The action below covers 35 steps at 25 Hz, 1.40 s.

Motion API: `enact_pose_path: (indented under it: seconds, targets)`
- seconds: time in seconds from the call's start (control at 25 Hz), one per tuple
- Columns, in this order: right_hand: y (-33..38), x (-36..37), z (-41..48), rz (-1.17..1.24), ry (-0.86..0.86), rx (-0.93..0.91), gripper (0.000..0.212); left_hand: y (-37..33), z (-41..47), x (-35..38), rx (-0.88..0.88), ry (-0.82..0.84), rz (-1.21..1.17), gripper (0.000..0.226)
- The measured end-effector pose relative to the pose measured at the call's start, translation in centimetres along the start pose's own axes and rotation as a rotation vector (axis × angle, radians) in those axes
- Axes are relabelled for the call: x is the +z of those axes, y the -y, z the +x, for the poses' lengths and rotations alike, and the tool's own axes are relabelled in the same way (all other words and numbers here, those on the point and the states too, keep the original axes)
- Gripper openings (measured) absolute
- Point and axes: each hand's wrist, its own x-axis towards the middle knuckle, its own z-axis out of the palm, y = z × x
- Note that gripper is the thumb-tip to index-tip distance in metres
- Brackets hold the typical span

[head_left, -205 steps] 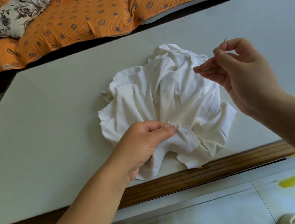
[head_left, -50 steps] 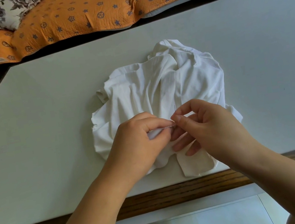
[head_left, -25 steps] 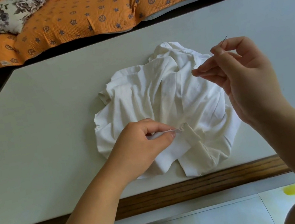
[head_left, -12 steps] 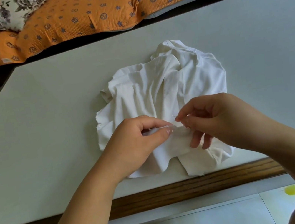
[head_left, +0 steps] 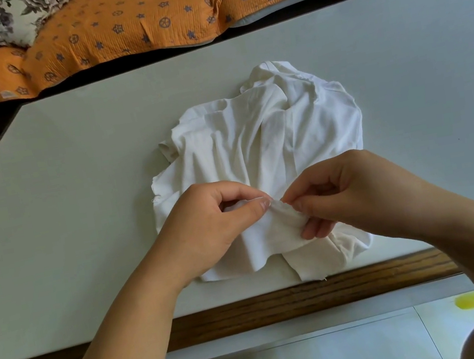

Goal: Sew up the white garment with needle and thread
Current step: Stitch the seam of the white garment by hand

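On table (head_left: 77, 206) near edge, white garment (head_left: 255, 145), left grip (head_left: 205, 225) and right grip (head_left: 356, 190) pinching its raised fold

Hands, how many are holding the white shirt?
2. The left hand pinches the white garment at its near fold; the right hand grips the same fold right beside it.

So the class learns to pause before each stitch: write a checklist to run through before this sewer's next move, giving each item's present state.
1. Left hand pinches a fold of the white garment: ok.
2. Right hand pinches the cloth at the same spot: ok.
3. Needle seen between the fingertips: cannot tell.
4. Thread free of tangles: cannot tell, too fine to see.
5. Garment rests on the table, hem at its near edge: ok.
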Motion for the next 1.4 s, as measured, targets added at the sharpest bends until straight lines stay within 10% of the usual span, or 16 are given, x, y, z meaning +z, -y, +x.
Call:
enact_pose_path:
  seconds: [1.4]
  targets:
    - [0.0, 2.8, 0.2, 0.375, -0.182, -0.081, 0.008, 0.4, 0.3, 0.8, -0.128, 0.013, -0.343, 0.033]
